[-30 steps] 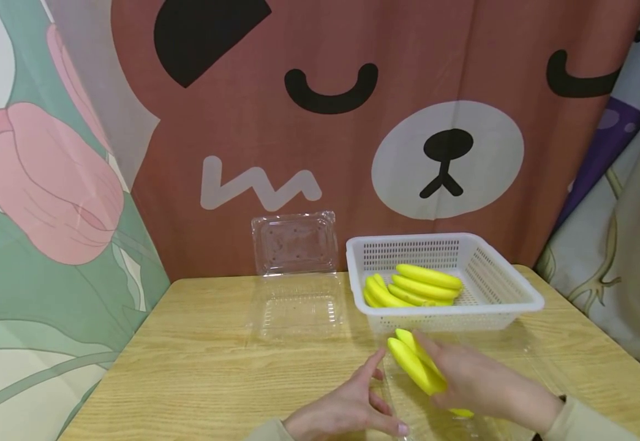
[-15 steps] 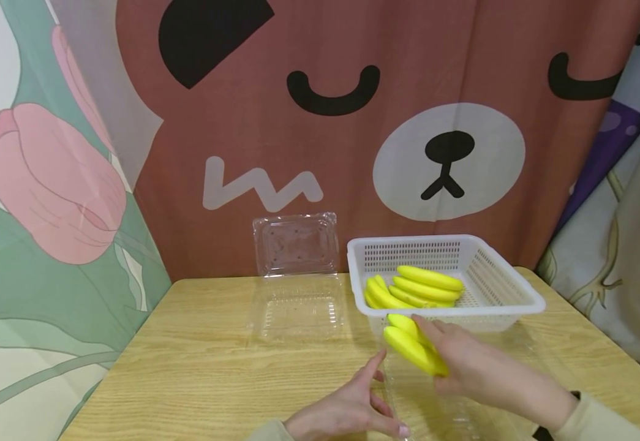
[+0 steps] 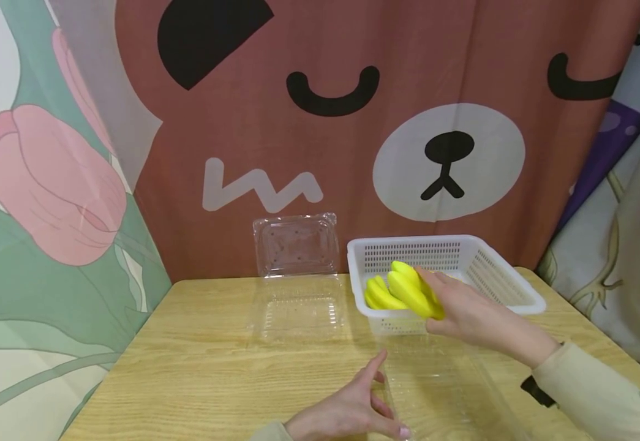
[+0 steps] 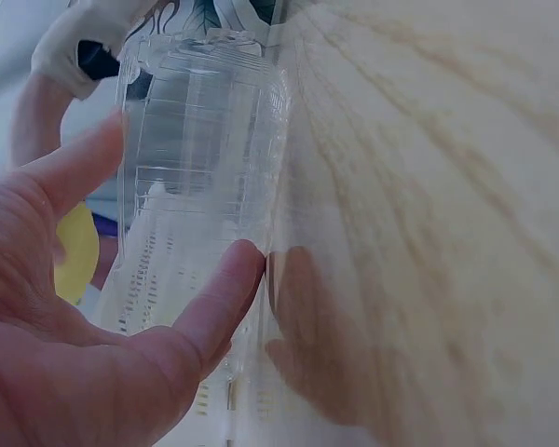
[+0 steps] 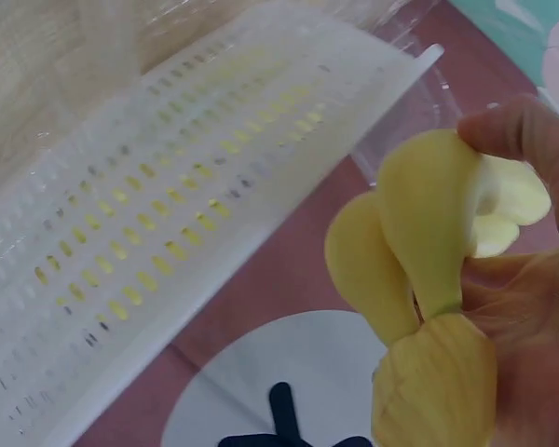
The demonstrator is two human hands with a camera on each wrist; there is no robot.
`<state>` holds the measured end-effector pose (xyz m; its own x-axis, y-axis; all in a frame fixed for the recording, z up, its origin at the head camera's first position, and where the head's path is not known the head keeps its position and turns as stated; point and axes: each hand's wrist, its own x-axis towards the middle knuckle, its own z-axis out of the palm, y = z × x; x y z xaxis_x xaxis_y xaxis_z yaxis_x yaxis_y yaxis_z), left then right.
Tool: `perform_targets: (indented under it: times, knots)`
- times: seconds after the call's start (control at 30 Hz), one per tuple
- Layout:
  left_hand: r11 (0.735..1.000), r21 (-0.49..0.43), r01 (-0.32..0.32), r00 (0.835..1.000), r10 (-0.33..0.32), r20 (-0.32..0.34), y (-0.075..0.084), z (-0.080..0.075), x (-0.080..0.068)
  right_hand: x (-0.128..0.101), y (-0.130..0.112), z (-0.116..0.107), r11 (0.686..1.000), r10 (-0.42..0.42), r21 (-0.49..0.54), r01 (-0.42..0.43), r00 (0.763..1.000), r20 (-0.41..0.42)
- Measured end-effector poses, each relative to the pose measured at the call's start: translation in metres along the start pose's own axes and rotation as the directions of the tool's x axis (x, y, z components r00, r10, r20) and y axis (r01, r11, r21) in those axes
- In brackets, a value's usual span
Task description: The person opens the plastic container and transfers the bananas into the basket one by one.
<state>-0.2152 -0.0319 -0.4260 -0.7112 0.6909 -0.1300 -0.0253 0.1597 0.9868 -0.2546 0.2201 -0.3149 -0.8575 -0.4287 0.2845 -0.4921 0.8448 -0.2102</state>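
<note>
My right hand (image 3: 465,312) grips a yellow banana bunch (image 3: 410,289) and holds it over the front rim of the white perforated basket (image 3: 512,288). In the right wrist view the held bunch (image 5: 419,279) fills the right side, with the basket wall (image 5: 168,205) to its left. Another banana bunch (image 3: 377,295) lies inside the basket, partly hidden behind the held one. My left hand (image 3: 347,407) rests with straight fingers against the left edge of a clear plastic container (image 3: 441,392) near the table's front edge. The left wrist view shows those fingers (image 4: 214,307) touching the clear container (image 4: 205,158).
A second clear clamshell box (image 3: 297,306) stands open at the back centre of the wooden table (image 3: 198,367), its lid (image 3: 294,244) leaning on the bear-print curtain. Floral cloth hangs on both sides.
My right hand has lifted the banana bunch up and away from the clear container to the basket's front rim. The left hand has stayed at the container's edge.
</note>
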Motion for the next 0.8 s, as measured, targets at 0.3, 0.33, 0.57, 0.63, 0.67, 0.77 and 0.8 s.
perform_targets:
  times: [0.3, 0.33, 0.57, 0.63, 0.67, 0.77, 0.8]
  knots:
    - [1.0, -0.007, -0.01, 1.0, 0.01, 0.019, -0.002, 0.001, 0.002, 0.023, 0.018, 0.001, 0.999, 0.027, -0.02, -0.026, 0.999, 0.042]
    - [1.0, -0.01, -0.01, 1.0, 0.01, 0.019, -0.001, 0.001, 0.002, 0.026, 0.02, 0.001, 1.0, 0.021, -0.021, -0.02, 0.999, 0.046]
    - [1.0, -0.011, -0.019, 1.0, 0.019, 0.009, -0.003, 0.0, 0.001, 0.05, 0.036, 0.004, 0.999, 0.03, -0.014, -0.029, 0.994, 0.103]
    - [1.0, -0.009, -0.022, 1.0, 0.022, 0.005, -0.003, 0.0, 0.001, 0.056, 0.041, 0.006, 0.999, 0.046, -0.003, -0.046, 0.992, 0.12]
    - [1.0, -0.011, -0.021, 1.0, 0.021, 0.006, -0.003, 0.0, 0.0, 0.059, 0.044, 0.008, 0.999, 0.049, -0.001, -0.049, 0.991, 0.125]
    - [1.0, -0.013, -0.019, 1.0, 0.019, 0.008, -0.002, -0.001, 0.001, 0.065, 0.052, 0.014, 0.999, 0.043, 0.009, -0.045, 0.988, 0.145]
    - [1.0, -0.012, -0.015, 1.0, 0.016, 0.009, -0.002, -0.001, 0.001, 0.067, 0.055, 0.016, 0.999, 0.037, 0.014, -0.04, 0.988, 0.151]
